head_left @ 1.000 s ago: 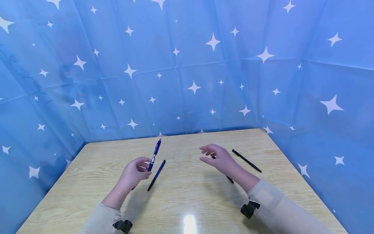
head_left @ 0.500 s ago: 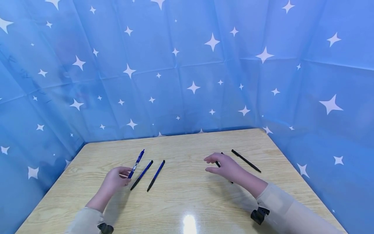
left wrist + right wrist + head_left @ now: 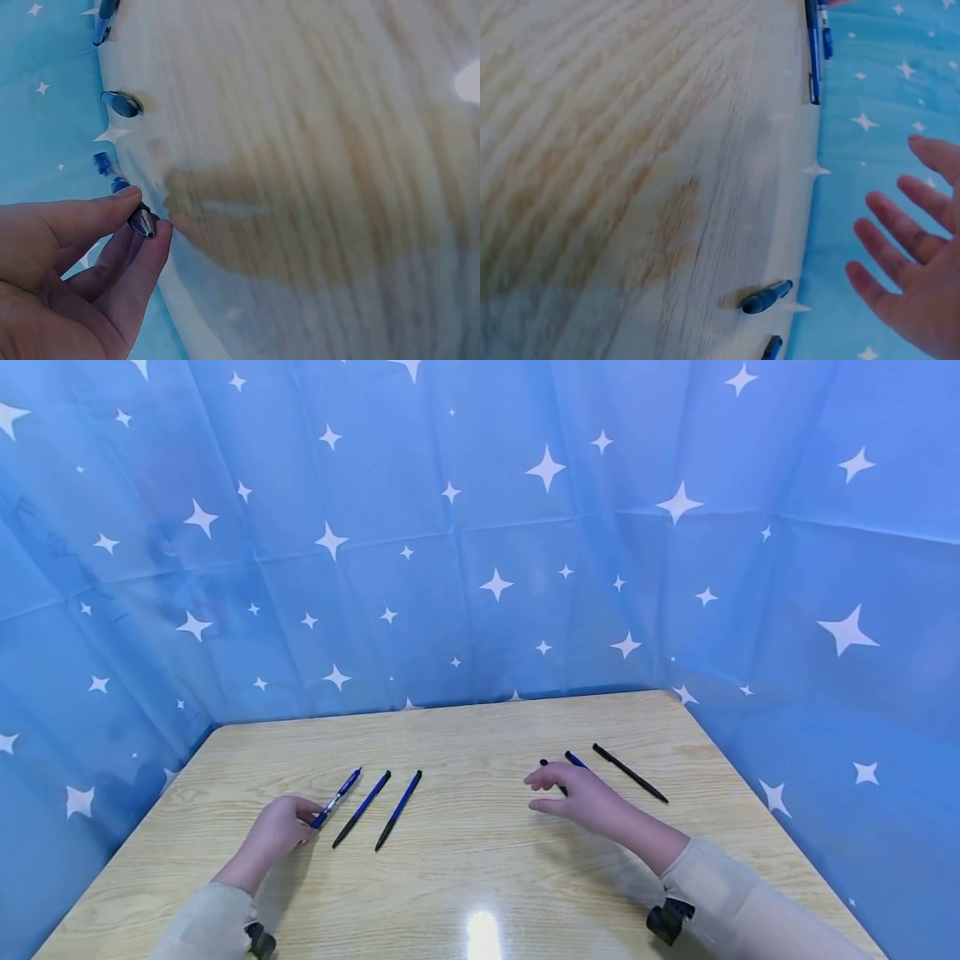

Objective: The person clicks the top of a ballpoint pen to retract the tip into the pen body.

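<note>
Blue pen (image 3: 336, 797) in left hand's (image 3: 276, 831) pinch, long axis diagonal, far end up-right.

The left hand (image 3: 279, 831) held the blue pen (image 3: 337, 797) up in the air, almost straight up. Now the hand has gone down and to the left, and the pen lies low by the table (image 3: 480, 868), in a row with the two dark pens (image 3: 362, 808). The fingers (image 3: 112, 214) still pinch its tip end.

The right hand (image 3: 581, 797) has dropped lower too, and slid a bit nearer to the person. Two pen ends (image 3: 558, 762) now peek out past its fingers. Before, the hand hid most of them.
</note>
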A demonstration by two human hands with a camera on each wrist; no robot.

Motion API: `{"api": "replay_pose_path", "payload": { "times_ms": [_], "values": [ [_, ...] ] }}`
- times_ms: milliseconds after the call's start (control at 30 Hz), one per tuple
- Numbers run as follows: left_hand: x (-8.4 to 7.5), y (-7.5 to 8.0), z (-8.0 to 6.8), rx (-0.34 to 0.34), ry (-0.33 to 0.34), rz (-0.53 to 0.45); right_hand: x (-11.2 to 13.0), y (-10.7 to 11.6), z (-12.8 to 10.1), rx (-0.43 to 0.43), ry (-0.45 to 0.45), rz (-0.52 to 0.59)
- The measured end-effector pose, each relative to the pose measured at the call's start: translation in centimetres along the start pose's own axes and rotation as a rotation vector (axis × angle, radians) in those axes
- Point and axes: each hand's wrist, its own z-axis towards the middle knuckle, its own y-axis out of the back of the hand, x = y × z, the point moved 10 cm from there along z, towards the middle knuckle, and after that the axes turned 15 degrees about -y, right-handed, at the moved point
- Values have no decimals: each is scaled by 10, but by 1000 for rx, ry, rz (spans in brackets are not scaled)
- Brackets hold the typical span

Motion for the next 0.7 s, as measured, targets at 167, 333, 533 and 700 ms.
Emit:
{"api": "replay_pose_path", "payload": {
  "times_ms": [167,333,533,700],
  "values": [
    [-3,-3,5,24,-32,59,-1,0,0,-3,-4,8],
    [-7,-7,12,49,-63,131,-1,0,-2,7,-11,14],
    [-8,-10,15,77,-51,157,-4,5,-2,-21,-5,-14],
    [-12,-4,14,73,-29,144,-7,17,-3,-54,7,-53]
  ]
}}
